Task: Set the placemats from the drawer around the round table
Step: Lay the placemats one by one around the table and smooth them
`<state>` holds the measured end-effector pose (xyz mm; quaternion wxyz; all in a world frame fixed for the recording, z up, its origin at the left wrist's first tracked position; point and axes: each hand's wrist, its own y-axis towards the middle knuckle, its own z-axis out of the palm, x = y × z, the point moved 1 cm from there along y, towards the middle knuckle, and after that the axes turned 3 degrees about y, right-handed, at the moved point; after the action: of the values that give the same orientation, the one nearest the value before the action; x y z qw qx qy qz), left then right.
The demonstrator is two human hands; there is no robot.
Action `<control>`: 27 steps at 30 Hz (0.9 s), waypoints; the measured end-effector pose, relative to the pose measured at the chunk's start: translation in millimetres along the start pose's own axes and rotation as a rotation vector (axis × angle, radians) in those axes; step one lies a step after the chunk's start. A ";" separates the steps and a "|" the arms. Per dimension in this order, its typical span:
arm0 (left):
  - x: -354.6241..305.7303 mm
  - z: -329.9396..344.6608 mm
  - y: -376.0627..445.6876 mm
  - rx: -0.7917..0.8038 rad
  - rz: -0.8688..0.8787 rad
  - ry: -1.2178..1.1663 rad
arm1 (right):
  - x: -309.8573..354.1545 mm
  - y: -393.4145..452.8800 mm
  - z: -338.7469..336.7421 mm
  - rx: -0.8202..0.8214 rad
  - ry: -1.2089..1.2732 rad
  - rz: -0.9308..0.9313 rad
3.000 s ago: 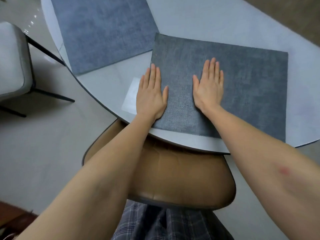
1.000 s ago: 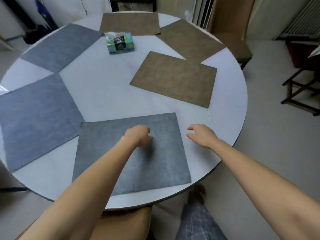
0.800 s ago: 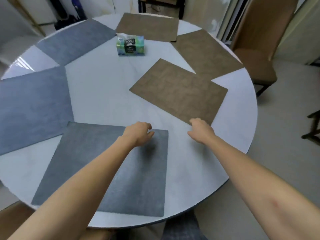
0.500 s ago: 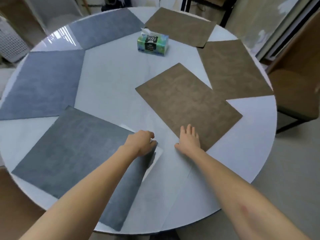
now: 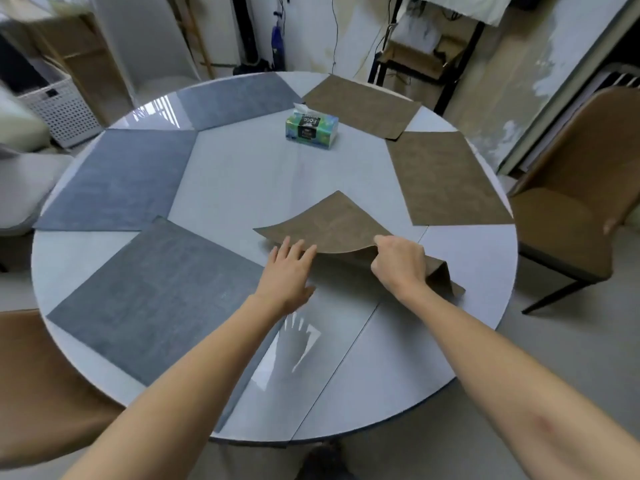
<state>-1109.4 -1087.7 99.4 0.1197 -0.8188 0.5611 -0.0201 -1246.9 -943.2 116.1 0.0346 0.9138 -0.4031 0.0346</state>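
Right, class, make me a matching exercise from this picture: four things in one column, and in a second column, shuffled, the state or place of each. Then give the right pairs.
Things
1. right hand
2. left hand
3. green cardboard tissue box
4. dark grey rectangular placemat

States
A. lies flat at the near left edge of the round white table
B. fingers straight, reaching at the mat's edge
C. grips the lifted, bent brown rectangular placemat
D. stands near the table's middle

Pairs: 1-C, 2-B, 3-D, 4-A
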 end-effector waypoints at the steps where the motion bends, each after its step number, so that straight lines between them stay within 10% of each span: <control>1: -10.9 -5.3 -2.1 -0.034 0.015 -0.003 | -3.5 -9.9 -11.9 -0.027 0.023 -0.001; 10: -78.8 -37.0 -10.1 -0.085 0.011 -0.065 | -71.8 -70.2 -82.4 -0.122 0.202 -0.071; 18: -111.4 -70.8 36.2 -0.008 -0.094 -0.079 | -160.3 7.9 -86.5 0.468 0.288 -0.279; 22: -122.5 -87.5 56.0 0.298 -0.258 0.020 | -175.1 59.0 -90.3 0.501 0.186 -0.412; 27: -136.9 -111.2 66.7 0.248 -0.413 0.131 | -163.2 112.7 -115.8 0.473 0.013 -0.561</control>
<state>-1239.5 -1003.3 206.6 0.1759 -0.8922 0.3815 -0.1658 -1444.1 -888.6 220.5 -0.1669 0.9713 -0.1175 0.1220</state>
